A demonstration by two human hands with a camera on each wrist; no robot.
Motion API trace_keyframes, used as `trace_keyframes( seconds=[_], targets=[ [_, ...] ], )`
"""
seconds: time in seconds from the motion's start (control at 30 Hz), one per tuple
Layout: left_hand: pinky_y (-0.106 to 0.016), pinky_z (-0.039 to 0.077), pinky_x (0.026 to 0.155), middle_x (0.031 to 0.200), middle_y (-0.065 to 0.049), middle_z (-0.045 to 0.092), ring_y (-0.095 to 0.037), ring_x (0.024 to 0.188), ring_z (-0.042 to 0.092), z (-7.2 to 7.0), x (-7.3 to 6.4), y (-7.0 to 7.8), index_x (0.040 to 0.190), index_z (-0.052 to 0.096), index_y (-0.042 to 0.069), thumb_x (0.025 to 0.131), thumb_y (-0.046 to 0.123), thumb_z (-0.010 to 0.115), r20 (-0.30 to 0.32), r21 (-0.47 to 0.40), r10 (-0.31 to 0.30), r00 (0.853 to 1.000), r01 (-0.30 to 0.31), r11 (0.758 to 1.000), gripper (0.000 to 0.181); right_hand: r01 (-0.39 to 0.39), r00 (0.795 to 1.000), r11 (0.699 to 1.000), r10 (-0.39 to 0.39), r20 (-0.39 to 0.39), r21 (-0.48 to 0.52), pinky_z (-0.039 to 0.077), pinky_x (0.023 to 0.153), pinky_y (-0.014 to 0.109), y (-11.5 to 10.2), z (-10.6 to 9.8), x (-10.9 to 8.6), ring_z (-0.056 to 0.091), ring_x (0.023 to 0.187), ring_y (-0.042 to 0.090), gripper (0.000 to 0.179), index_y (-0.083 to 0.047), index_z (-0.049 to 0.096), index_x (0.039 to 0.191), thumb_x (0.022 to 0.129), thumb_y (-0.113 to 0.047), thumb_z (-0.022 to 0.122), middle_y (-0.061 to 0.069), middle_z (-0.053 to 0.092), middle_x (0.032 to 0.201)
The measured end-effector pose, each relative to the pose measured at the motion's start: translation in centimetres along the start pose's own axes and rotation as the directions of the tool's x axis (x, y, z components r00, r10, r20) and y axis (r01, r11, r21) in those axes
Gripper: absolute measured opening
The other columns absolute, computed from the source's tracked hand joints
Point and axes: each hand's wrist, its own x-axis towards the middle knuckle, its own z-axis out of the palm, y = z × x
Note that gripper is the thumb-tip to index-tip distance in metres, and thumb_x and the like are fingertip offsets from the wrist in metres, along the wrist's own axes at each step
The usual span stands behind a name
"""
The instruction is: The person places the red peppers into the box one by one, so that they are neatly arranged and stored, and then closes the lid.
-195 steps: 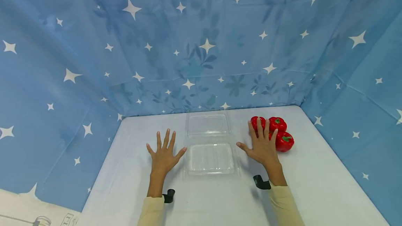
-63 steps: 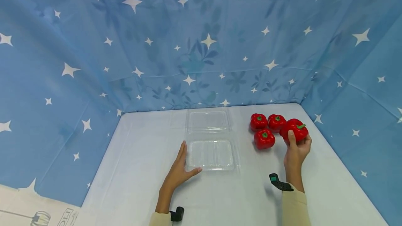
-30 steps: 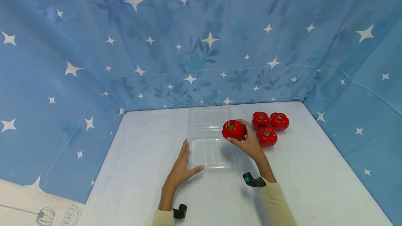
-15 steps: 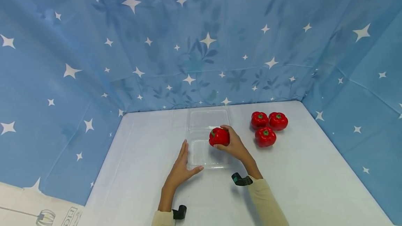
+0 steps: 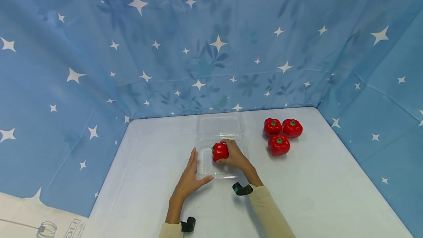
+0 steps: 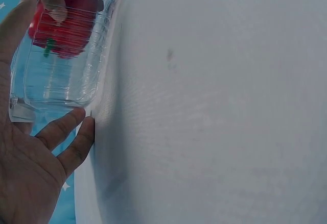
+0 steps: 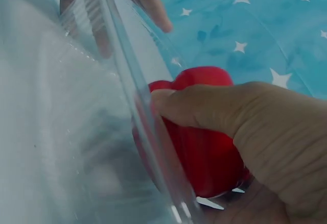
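A red bell pepper (image 5: 219,151) with a green stem lies on its side in the base of the clear plastic clamshell box (image 5: 205,166), tilted stem leftward. My right hand (image 5: 236,157) grips it from the right; in the right wrist view the thumb presses the pepper (image 7: 209,157) behind the box's clear wall (image 7: 122,106). My left hand (image 5: 188,180) rests at the box's near left corner, fingers straight along the left side and thumb toward the front edge. In the left wrist view its fingertips (image 6: 76,119) reach the box's edge. Whether the pepper touches the box floor is hidden.
The box's lid (image 5: 219,126) lies folded back flat behind the base. Three more red bell peppers (image 5: 279,145) stand together on the white table (image 5: 317,186) at the right. A blue curtain with stars (image 5: 198,47) borders the table's back and sides.
My right hand picked up the rightmost pepper, carried it left over the box and lowered it into the base. Earlier, my left hand moved right to the box's corner; recently it has stayed put.
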Motion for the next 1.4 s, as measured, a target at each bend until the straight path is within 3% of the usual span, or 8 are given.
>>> trace_keyframes(
  seconds=[0.4,0.67,0.9,1.4],
  targets=[
    [-0.055,0.033,0.113,0.166,0.009,0.001,-0.027,0.152,0.016,0.2,0.0,-0.2,0.158,0.010,0.015,0.075,0.063,0.074,0.009,-0.011,-0.009,1.000,0.009,1.000,0.116,-0.054,0.999,0.995,0.055,0.000,-0.085,0.051,0.099,0.057,-1.1,1.9,1.0,0.050,0.123,0.037,0.079,-0.011,0.044,0.137,0.072,-0.018,0.087,0.020,0.048,0.131],
    [-0.055,0.036,0.111,0.166,0.007,0.001,-0.029,0.152,0.017,0.2,-0.1,0.1,0.158,0.010,0.012,0.075,0.063,0.073,0.014,0.001,0.001,1.000,-0.001,1.000,0.116,-0.103,0.994,0.995,0.102,0.040,0.016,0.051,0.100,0.054,-0.3,0.9,0.2,0.050,0.126,0.036,0.087,-0.012,0.038,0.146,0.075,-0.029,0.085,0.018,0.047,0.137],
    [-0.055,0.037,0.110,0.166,0.008,0.002,-0.028,0.151,0.018,0.2,0.0,0.1,0.158,0.011,0.013,0.075,0.056,0.077,0.002,-0.010,-0.013,1.000,0.013,1.000,0.114,-0.090,0.996,0.990,0.087,0.031,0.107,0.054,0.097,0.049,-0.1,-0.3,-0.4,0.055,0.119,0.034,0.067,-0.007,0.049,0.138,0.081,-0.023,0.080,0.017,0.055,0.130],
    [-0.056,0.040,0.108,0.166,0.007,0.003,-0.030,0.151,0.019,0.1,-0.1,0.1,0.158,0.011,0.013,0.077,0.052,0.077,0.004,-0.032,-0.010,1.000,0.011,0.999,0.112,-0.066,0.998,0.994,0.065,0.012,0.093,0.056,0.093,0.048,-0.3,1.0,0.6,0.061,0.114,0.036,0.061,-0.008,0.052,0.136,0.083,-0.026,0.078,0.018,0.059,0.133]
  ],
)
